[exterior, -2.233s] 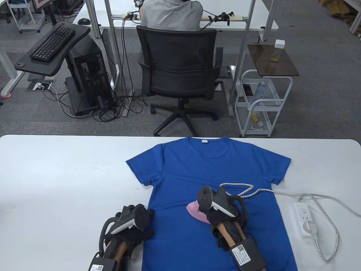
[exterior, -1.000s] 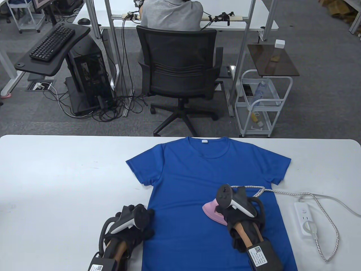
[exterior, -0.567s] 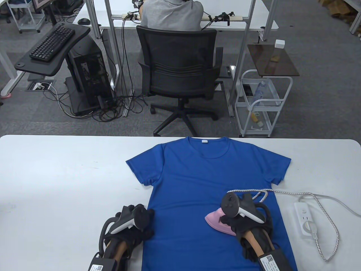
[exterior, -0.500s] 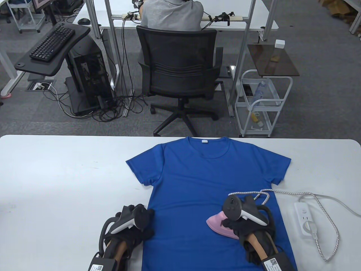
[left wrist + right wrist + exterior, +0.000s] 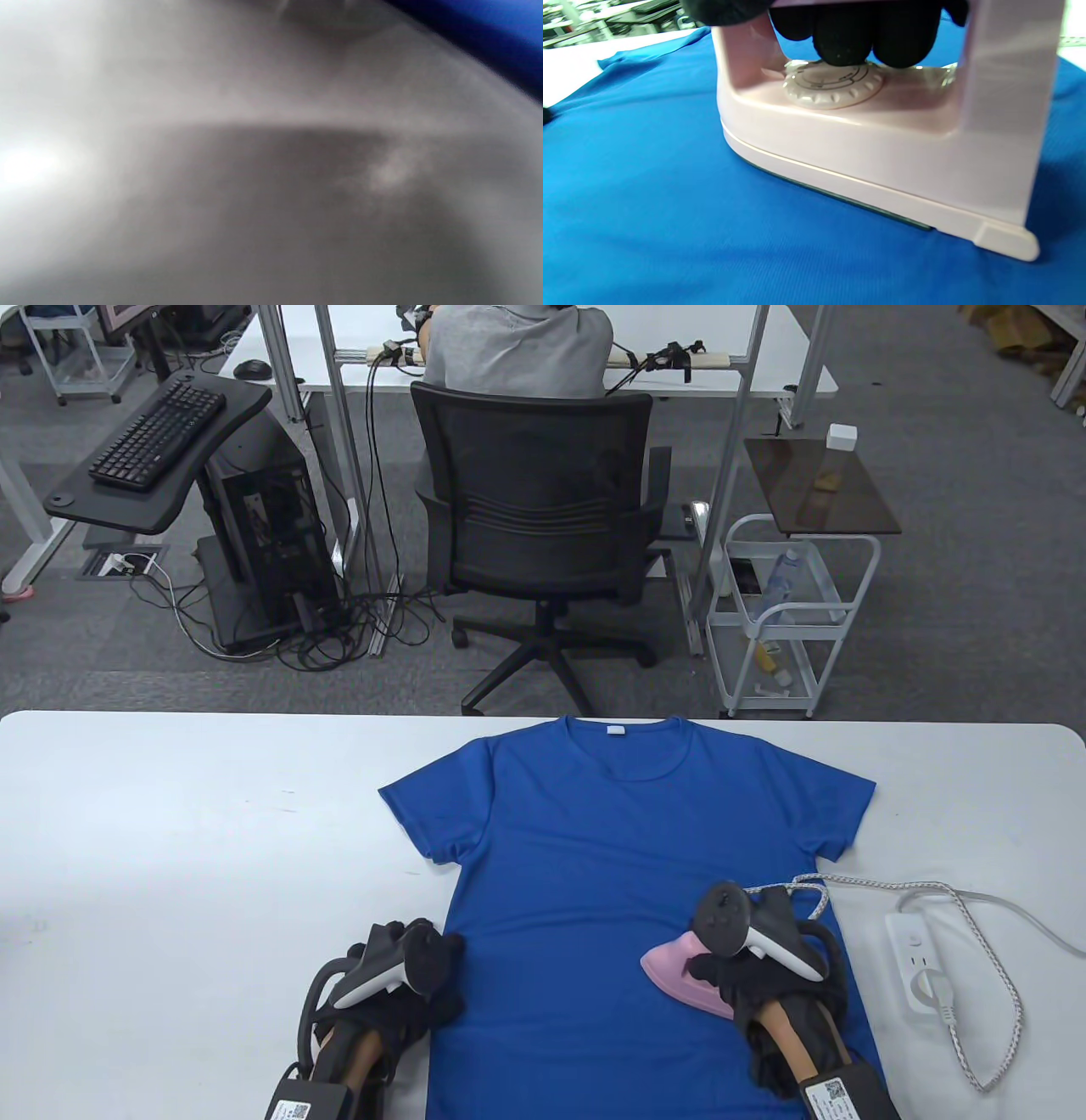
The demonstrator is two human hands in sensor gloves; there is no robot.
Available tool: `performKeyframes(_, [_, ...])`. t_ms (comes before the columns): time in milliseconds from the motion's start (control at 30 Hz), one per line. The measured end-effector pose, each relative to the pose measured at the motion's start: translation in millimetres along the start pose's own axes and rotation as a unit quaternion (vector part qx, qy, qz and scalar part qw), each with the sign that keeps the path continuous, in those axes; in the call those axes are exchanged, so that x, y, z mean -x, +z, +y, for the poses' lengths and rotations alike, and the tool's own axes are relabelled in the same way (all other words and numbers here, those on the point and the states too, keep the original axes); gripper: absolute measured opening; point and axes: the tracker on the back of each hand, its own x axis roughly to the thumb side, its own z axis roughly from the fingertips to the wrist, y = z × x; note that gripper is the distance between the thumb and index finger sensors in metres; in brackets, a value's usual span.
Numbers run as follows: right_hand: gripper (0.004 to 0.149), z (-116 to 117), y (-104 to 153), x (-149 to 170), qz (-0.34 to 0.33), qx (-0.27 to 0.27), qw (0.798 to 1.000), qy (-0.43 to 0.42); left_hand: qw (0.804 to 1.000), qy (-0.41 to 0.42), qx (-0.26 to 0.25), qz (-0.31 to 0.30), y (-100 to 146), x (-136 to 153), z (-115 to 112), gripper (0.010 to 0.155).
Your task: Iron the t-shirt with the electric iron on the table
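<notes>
A pink iron sits flat on the lower right part of a blue t-shirt, its pointed nose aimed toward the shirt's left side and its long axis running across the shirt. The shirt lies spread on a white table, collar at the far edge. The right hand grips the iron's handle, gloved fingers wrapped around it above the dial. The iron's cord trails right to a power strip. The left hand rests at the shirt's lower left edge; its grip cannot be made out.
</notes>
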Motion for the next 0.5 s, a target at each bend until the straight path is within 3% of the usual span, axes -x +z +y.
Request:
performKeyframes(200, [0.07, -7.1, -18.4, 10.7, 0.051, 0.03, 0.998, 0.014, 1.0, 0.002, 0.0, -0.003, -0.2, 0.4, -0.3, 0.076])
performKeyframes(500, [0.07, -6.7, -14.9, 13.7, 0.041, 0.007, 0.999, 0.014, 1.0, 0.001, -0.002, -0.002, 0.2, 0.6, -0.2, 0.076])
